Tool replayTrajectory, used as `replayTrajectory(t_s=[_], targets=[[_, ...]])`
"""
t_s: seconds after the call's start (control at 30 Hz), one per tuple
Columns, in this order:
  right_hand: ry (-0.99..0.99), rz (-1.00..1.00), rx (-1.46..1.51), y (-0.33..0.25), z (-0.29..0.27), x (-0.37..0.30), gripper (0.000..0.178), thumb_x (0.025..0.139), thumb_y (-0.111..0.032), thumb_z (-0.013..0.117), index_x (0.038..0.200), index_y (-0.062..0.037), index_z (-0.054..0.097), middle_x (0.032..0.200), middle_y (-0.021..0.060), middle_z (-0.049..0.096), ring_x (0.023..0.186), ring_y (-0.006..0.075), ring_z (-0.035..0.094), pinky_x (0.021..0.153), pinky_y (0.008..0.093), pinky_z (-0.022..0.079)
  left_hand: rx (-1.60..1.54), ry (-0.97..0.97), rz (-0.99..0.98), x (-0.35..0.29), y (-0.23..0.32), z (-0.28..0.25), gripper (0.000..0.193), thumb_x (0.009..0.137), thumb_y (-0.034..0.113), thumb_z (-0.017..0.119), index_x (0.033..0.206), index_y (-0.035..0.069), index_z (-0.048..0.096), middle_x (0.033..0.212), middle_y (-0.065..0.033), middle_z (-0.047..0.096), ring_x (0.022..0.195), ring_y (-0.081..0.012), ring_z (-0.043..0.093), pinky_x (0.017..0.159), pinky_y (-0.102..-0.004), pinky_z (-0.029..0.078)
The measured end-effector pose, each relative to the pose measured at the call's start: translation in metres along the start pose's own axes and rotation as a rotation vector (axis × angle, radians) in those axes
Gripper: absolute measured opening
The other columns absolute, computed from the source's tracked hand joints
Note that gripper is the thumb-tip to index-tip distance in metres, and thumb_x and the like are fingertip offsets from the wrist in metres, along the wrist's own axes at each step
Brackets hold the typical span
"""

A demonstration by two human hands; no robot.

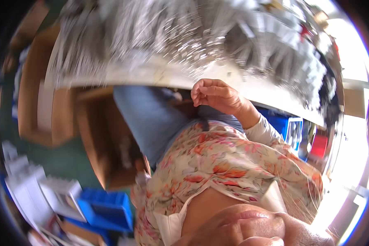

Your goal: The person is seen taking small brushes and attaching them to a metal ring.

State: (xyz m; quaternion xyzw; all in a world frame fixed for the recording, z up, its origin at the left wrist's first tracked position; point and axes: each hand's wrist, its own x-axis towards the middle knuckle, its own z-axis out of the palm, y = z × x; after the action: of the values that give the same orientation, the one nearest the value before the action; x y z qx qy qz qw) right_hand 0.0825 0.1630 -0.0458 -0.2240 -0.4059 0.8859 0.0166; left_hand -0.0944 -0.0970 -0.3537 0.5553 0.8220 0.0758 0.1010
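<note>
My right hand (218, 95) is held just over the near edge of the white table (151, 74), in front of my lap. Its fingers curl in together with the thumb over them, and nothing shows between them. Low at my left side, by the open cardboard box (106, 139), a small part of my left hand (142, 166) is visible; its fingers are blurred and mostly hidden. Across the table lies a broad heap of grey, shiny, thin pieces (184, 37), too smeared by motion to name.
Another cardboard box (35, 90) stands left of the table. At the lower left are a blue plastic bin (104, 209) and white box-like objects (61, 194). Under the table's right side sit a blue box (274, 121) and a red item (319, 144).
</note>
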Motion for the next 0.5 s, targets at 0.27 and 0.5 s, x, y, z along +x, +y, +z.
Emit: replayTrajectory(t_s=[0.27, 0.5], targets=[[0.236, -0.721, -0.410, -0.178, -0.100, -0.097, 0.025, 0.090, -0.017, 0.054, 0.105, 0.0025, 0.059, 0.100, 0.0112, 0.062, 0.089, 0.0185, 0.062, 0.083, 0.0320, 0.050, -0.144, -0.022, 0.034, -0.103, -0.047, 0.027, 0.009, 0.077, 0.013, 0.059, 0.084, 0.009, 0.064, 0.080, -0.0139, 0.064, 0.071, -0.0271, 0.063, 0.060, -0.0377, 0.050], [0.593, -0.483, -1.251, -0.362, -0.156, -0.100, 0.016, 0.091, -0.015, 0.050, 0.093, -0.0030, 0.060, 0.070, -0.0013, 0.056, 0.061, 0.0097, 0.052, 0.062, 0.0267, 0.047, -1.174, -0.133, -1.151, -0.211, -0.109, 0.023, 0.005, 0.080, 0.008, 0.059, 0.084, 0.007, 0.059, 0.070, -0.0096, 0.061, 0.058, -0.0206, 0.059, 0.048, -0.0306, 0.047]])
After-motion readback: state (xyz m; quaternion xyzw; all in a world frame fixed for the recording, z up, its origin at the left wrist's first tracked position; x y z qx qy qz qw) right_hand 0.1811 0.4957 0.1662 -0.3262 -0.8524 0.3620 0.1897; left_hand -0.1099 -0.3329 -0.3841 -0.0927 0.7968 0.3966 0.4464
